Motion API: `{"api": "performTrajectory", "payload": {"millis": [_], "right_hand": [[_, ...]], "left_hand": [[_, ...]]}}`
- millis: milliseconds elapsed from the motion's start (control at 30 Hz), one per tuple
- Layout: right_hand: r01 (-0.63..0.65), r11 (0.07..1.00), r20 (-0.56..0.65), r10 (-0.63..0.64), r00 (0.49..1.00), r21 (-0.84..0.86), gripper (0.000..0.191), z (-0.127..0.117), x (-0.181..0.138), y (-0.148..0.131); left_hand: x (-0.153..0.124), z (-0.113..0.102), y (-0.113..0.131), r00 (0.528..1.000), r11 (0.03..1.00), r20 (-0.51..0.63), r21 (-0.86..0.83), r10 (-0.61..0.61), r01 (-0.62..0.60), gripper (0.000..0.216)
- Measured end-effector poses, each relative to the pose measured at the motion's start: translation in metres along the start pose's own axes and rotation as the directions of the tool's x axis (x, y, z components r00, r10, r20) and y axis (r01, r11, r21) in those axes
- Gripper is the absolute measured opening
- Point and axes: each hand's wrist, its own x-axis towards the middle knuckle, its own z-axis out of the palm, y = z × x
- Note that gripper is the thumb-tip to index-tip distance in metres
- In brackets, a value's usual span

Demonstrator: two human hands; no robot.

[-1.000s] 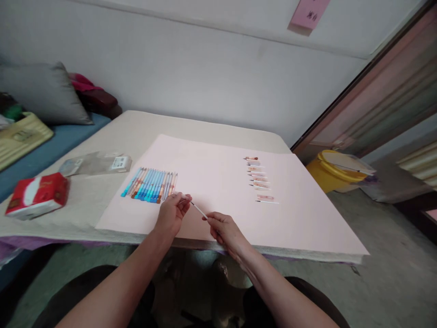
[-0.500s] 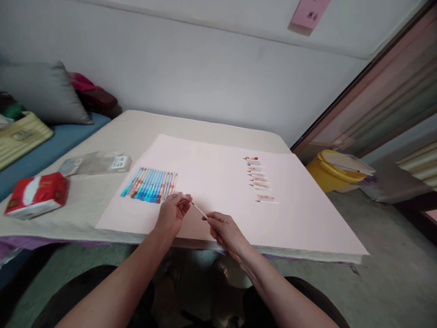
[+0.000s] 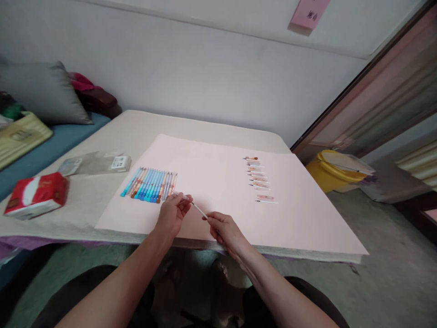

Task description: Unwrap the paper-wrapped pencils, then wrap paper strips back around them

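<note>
My right hand (image 3: 225, 230) is closed around the rear end of a slim white pen refill (image 3: 200, 210), which slants up to the left. Its dark tip reaches the fingers of my left hand (image 3: 172, 214), which pinch a pale pen barrel (image 3: 180, 197), mostly hidden by those fingers. Just left of them, blue, brown and grey pens (image 3: 150, 184) lie side by side in a row. On the right, a column of pen parts (image 3: 260, 178) holds clear and patterned barrel pieces and white refills with dark tips. Both hands hover above the front part of a pale pink sheet (image 3: 211, 171).
The sheet covers much of a cloth-covered table (image 3: 205, 126) against the wall. On its left lie a clear plastic wrapper (image 3: 99, 164) and a red tissue pack (image 3: 37, 195). A yellow bucket (image 3: 321, 173) stands on the floor at right. A grey cushion (image 3: 44, 93) rests at far left.
</note>
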Motion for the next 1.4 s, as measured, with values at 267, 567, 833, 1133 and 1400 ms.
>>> {"api": "performTrajectory", "payload": {"millis": [267,567,833,1133,1400], "right_hand": [[-0.008,1.000,-0.012,0.008,1.000,-0.008,0.031,0.000,0.001,0.000],[-0.013,1.000,-0.022,0.013,1.000,-0.020,0.028,0.000,0.001,0.002],[-0.026,0.997,-0.032,0.024,0.999,-0.075,0.028,0.001,0.003,0.001],[0.172,0.696,-0.020,-0.258,0.966,-0.697,0.026,-0.009,-0.006,-0.008],[0.073,0.099,0.041,-0.295,0.955,-0.992,0.027,-0.010,-0.021,-0.021]], "left_hand": [[-0.004,0.005,0.000,0.998,0.998,0.042,0.045,-0.054,0.052,0.010],[-0.008,0.010,-0.003,0.992,0.993,0.079,0.076,-0.101,0.095,0.011],[-0.008,0.007,-0.012,0.981,0.988,0.140,0.093,-0.134,0.122,0.010],[-0.003,0.002,-0.012,0.995,0.996,-0.019,-0.005,-0.093,0.093,0.013],[-0.003,0.002,-0.014,0.989,0.987,-0.003,0.057,-0.149,0.149,0.014]]}}
